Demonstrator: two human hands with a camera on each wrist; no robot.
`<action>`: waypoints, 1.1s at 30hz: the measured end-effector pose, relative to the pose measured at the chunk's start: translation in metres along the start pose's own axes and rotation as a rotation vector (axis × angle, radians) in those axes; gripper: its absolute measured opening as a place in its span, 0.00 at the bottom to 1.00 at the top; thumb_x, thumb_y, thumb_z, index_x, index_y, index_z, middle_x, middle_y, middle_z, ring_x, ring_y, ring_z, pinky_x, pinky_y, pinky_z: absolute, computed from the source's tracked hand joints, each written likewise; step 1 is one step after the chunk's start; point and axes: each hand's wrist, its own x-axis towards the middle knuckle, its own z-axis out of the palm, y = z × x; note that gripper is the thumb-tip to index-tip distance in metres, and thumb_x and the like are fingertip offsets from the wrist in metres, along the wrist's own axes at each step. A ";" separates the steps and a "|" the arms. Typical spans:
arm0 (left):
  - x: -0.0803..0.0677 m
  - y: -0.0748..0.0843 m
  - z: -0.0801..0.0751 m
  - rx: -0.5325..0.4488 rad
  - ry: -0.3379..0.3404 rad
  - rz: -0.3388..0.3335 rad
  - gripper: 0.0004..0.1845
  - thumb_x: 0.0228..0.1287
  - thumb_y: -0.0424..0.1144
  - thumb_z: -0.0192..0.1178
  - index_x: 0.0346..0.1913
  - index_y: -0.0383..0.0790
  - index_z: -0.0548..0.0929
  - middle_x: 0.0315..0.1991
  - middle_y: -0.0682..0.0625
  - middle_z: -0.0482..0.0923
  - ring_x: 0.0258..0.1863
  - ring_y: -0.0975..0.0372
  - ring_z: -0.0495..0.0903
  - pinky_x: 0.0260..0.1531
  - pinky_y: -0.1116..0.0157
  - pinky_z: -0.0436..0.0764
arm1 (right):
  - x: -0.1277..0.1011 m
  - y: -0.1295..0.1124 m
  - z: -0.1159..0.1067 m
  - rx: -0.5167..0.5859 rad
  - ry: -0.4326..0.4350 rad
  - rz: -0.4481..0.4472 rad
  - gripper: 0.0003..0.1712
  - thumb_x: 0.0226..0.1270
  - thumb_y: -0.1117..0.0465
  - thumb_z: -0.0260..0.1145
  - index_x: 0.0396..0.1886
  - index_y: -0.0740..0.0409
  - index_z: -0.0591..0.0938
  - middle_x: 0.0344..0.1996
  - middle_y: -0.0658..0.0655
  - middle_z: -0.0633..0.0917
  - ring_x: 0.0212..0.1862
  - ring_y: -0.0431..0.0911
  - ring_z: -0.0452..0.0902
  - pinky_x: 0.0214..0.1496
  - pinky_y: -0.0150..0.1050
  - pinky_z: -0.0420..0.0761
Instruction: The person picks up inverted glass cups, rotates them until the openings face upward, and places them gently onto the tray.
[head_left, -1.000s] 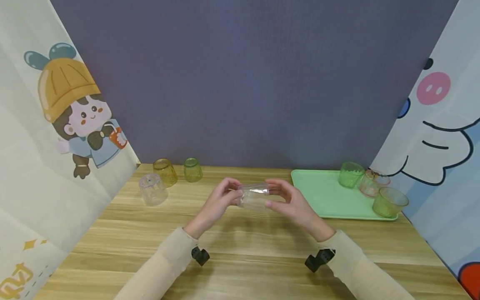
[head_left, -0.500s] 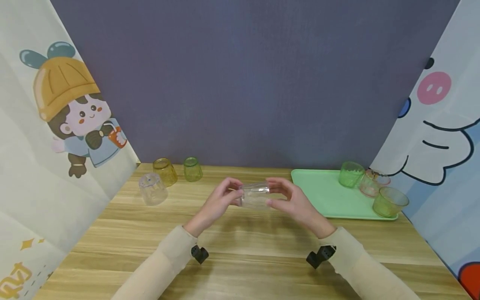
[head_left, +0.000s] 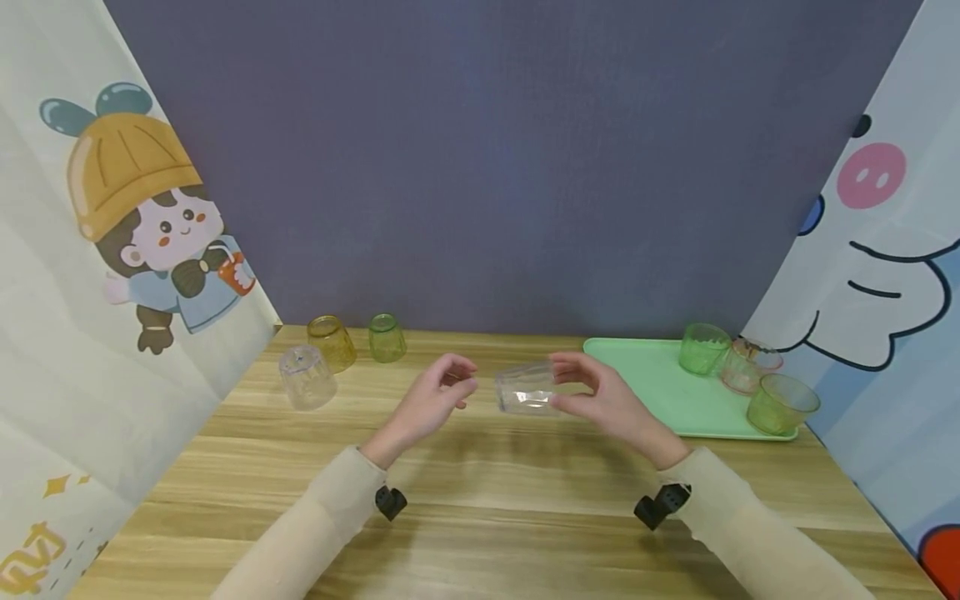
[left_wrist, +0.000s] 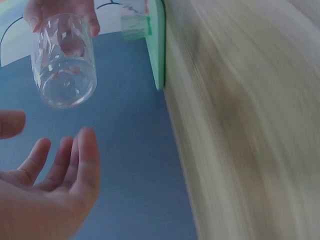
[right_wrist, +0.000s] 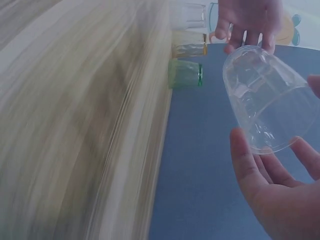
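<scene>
One clear cup [head_left: 527,388] lies sideways in the right hand [head_left: 600,398], fingers grasping it; the left hand [head_left: 431,402], fingers loose, is just beside the cup.

The tabletop [right_wrist: 75,125] (both wrist views) is perhaps motion-blurred, its grain unreadable.

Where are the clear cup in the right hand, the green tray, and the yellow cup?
clear cup [head_left: 527,389], head view, on its side wall.
green tray [head_left: 660,398], head view, on its bare floor.
yellow cup [head_left: 332,342], head view, on its side wall.
</scene>
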 end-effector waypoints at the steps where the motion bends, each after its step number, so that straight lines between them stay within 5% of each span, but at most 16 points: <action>1: 0.000 0.000 -0.001 0.042 0.018 0.004 0.12 0.73 0.36 0.60 0.56 0.37 0.79 0.48 0.43 0.80 0.46 0.50 0.81 0.42 0.59 0.84 | 0.000 0.000 -0.002 -0.011 -0.001 0.005 0.33 0.65 0.68 0.72 0.68 0.66 0.73 0.59 0.66 0.79 0.60 0.61 0.76 0.61 0.55 0.78; 12: 0.006 -0.004 -0.005 0.294 0.101 0.054 0.12 0.70 0.39 0.61 0.53 0.40 0.82 0.42 0.51 0.81 0.43 0.59 0.80 0.45 0.58 0.81 | -0.002 0.002 -0.024 -0.115 -0.055 0.049 0.34 0.67 0.64 0.71 0.70 0.64 0.72 0.61 0.67 0.77 0.62 0.64 0.74 0.54 0.42 0.83; 33: 0.023 -0.013 -0.030 0.770 0.060 0.131 0.18 0.71 0.41 0.57 0.57 0.36 0.80 0.52 0.42 0.80 0.49 0.50 0.80 0.48 0.51 0.81 | -0.002 0.001 -0.064 -0.396 -0.143 0.110 0.35 0.68 0.55 0.71 0.72 0.60 0.72 0.63 0.66 0.77 0.61 0.60 0.75 0.55 0.53 0.80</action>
